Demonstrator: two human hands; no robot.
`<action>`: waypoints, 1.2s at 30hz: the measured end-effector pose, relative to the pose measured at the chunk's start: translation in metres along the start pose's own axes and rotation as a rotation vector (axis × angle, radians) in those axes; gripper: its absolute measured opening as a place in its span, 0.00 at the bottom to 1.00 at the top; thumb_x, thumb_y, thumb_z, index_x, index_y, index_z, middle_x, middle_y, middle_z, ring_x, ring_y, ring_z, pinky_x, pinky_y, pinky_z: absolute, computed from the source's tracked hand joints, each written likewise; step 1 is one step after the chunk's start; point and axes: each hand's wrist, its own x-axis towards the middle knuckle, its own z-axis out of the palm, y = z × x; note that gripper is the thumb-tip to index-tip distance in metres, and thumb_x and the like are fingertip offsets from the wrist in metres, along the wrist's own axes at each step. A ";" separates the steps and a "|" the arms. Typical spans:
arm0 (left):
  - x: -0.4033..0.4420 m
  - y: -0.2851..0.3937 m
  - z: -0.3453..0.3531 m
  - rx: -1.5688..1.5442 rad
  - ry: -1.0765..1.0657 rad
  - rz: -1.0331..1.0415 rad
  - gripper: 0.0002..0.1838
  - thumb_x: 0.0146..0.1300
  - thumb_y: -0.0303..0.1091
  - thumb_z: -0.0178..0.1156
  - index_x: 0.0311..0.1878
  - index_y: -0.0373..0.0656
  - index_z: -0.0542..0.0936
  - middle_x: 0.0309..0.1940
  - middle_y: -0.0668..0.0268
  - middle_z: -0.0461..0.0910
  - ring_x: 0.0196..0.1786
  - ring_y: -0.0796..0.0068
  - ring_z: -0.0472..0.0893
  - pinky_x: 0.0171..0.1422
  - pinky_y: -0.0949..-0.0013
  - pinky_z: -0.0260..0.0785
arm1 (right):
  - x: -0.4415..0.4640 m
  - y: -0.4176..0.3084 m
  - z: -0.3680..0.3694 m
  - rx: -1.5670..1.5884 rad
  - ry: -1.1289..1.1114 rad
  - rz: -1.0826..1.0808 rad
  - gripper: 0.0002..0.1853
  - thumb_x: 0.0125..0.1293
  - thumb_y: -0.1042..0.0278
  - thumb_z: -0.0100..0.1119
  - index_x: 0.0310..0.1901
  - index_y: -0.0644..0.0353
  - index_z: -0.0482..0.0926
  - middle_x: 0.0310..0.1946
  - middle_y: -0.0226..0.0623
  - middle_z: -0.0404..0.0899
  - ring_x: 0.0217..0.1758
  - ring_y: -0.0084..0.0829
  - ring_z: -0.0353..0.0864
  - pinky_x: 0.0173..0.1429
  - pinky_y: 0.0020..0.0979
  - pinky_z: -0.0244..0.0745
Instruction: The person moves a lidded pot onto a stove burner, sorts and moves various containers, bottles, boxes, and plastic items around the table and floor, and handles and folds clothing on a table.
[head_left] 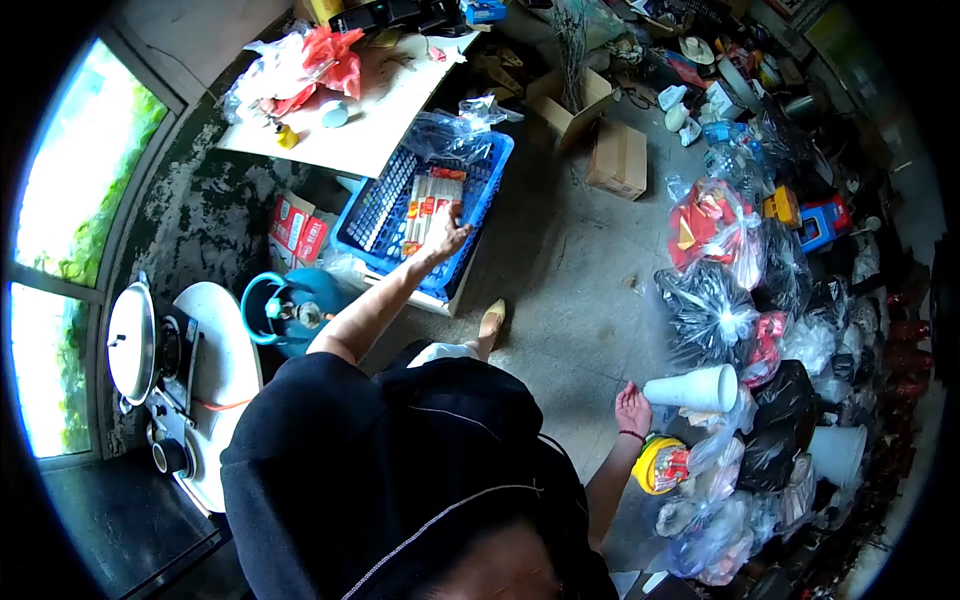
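In the head view, the left hand (pixel 447 237) reaches down into a blue basket (pixel 388 205), which stands beside the bench (pixel 395 95). The packets (pixel 435 188), slim and pale with red ends, lie side by side inside the basket, and the left hand is over their near end. Its fingers look bent, but whether they grip a packet or only rest on the pile cannot be told. A clear plastic bag (pixel 445 135) lies at the basket's far end

The right hand (pixel 632 410) is held out on the other side of the body, palm up, with loosely spread fingers and nothing seen in them. It is just beside the rim of a white tub (pixel 700 388) lying on its side; whether they touch is unclear. Just below is a yellow container (pixel 650 465), and filled plastic bags (pixel 705 315) crowd that side of the floor (pixel 570 290)

As far as the view shows, the handling of the packets looks partway along at most: they are gathered in the basket in a fairly even row, and no packet is clearly lifted free. The work at the basket seems unfinished, since the left hand is among its contents; how many packets remain to be handled cannot be judged
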 end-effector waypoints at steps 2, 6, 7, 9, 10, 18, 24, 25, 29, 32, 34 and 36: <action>0.046 0.011 0.008 0.311 0.031 0.101 0.29 0.44 0.36 0.55 0.51 0.37 0.61 0.44 0.48 0.64 0.48 0.54 0.67 0.50 0.61 0.61 | 0.020 -0.024 0.010 0.007 0.013 -0.024 0.11 0.57 0.70 0.45 0.41 0.65 0.68 0.40 0.38 0.72 0.39 0.29 0.71 0.46 0.32 0.68; 0.150 0.005 0.038 0.494 0.052 0.097 0.37 0.42 0.37 0.57 0.58 0.42 0.54 0.53 0.45 0.53 0.53 0.45 0.58 0.54 0.55 0.58 | 0.062 -0.072 0.050 -0.037 0.055 -0.081 0.12 0.56 0.70 0.47 0.40 0.65 0.69 0.39 0.36 0.72 0.39 0.28 0.71 0.46 0.32 0.67; 0.173 0.011 0.041 0.576 0.054 0.114 0.38 0.41 0.36 0.57 0.59 0.46 0.54 0.56 0.44 0.50 0.54 0.43 0.56 0.54 0.54 0.58 | 0.072 -0.083 0.064 -0.067 0.039 -0.085 0.12 0.56 0.69 0.47 0.40 0.65 0.69 0.38 0.35 0.73 0.39 0.29 0.71 0.46 0.32 0.67; 0.212 0.023 0.051 0.630 0.069 0.088 0.36 0.41 0.35 0.57 0.58 0.51 0.58 0.58 0.45 0.47 0.55 0.45 0.56 0.53 0.53 0.60 | 0.098 -0.100 0.100 -0.107 0.027 -0.114 0.12 0.56 0.68 0.46 0.41 0.64 0.69 0.38 0.35 0.73 0.38 0.29 0.71 0.46 0.32 0.67; 0.228 0.027 0.053 0.713 0.073 0.106 0.34 0.41 0.35 0.57 0.57 0.52 0.59 0.59 0.46 0.46 0.56 0.45 0.55 0.53 0.53 0.60 | 0.107 -0.105 0.116 -0.120 0.013 -0.109 0.12 0.57 0.68 0.46 0.41 0.64 0.69 0.38 0.35 0.73 0.37 0.29 0.71 0.46 0.32 0.67; 0.321 -0.004 0.075 1.036 -0.012 -0.030 0.28 0.41 0.33 0.54 0.53 0.54 0.67 0.62 0.54 0.39 0.62 0.47 0.43 0.56 0.41 0.49 | 0.216 -0.127 0.240 -0.273 -0.051 0.056 0.12 0.57 0.67 0.43 0.41 0.63 0.69 0.37 0.36 0.73 0.36 0.28 0.72 0.43 0.32 0.68; 0.341 -0.064 0.088 0.660 0.455 -0.014 0.20 0.42 0.27 0.48 0.44 0.37 0.69 0.44 0.50 0.67 0.48 0.49 0.66 0.51 0.58 0.61 | 0.332 -0.185 0.353 -0.419 -0.121 0.122 0.11 0.56 0.67 0.46 0.39 0.62 0.70 0.35 0.33 0.75 0.35 0.27 0.73 0.43 0.31 0.69; 0.336 -0.059 0.088 0.510 0.463 -0.074 0.19 0.43 0.28 0.49 0.43 0.36 0.70 0.43 0.50 0.68 0.47 0.50 0.67 0.51 0.58 0.61 | 0.352 -0.196 0.377 -0.431 -0.170 0.139 0.11 0.56 0.67 0.47 0.39 0.62 0.70 0.36 0.34 0.75 0.35 0.27 0.73 0.43 0.31 0.69; 0.316 -0.115 0.085 0.484 0.488 -0.317 0.14 0.43 0.30 0.50 0.35 0.36 0.72 0.31 0.53 0.72 0.34 0.57 0.74 0.38 0.60 0.68 | 0.433 -0.220 0.485 -0.552 -0.296 0.220 0.12 0.55 0.67 0.48 0.40 0.62 0.70 0.38 0.36 0.73 0.40 0.28 0.71 0.45 0.33 0.68; 0.292 -0.089 0.093 -0.015 0.561 -0.839 0.13 0.45 0.30 0.50 0.38 0.40 0.72 0.31 0.57 0.74 0.27 0.61 0.75 0.31 0.65 0.69 | 0.480 -0.212 0.576 -0.757 -0.398 0.246 0.14 0.55 0.66 0.49 0.42 0.60 0.69 0.40 0.35 0.72 0.38 0.28 0.71 0.44 0.32 0.67; 0.283 -0.058 0.092 -0.372 0.588 -1.139 0.13 0.47 0.30 0.51 0.39 0.44 0.73 0.31 0.60 0.75 0.23 0.64 0.76 0.26 0.68 0.70 | 0.511 -0.189 0.632 -0.857 -0.385 0.239 0.13 0.55 0.66 0.48 0.42 0.60 0.69 0.37 0.35 0.72 0.36 0.29 0.70 0.43 0.30 0.67; 0.287 -0.011 0.091 -0.251 0.585 -1.066 0.10 0.48 0.31 0.51 0.36 0.44 0.73 0.27 0.62 0.75 0.23 0.71 0.75 0.23 0.69 0.69 | 0.528 -0.157 0.684 -0.923 -0.475 0.302 0.12 0.55 0.66 0.48 0.41 0.60 0.69 0.37 0.37 0.71 0.36 0.29 0.70 0.43 0.30 0.67</action>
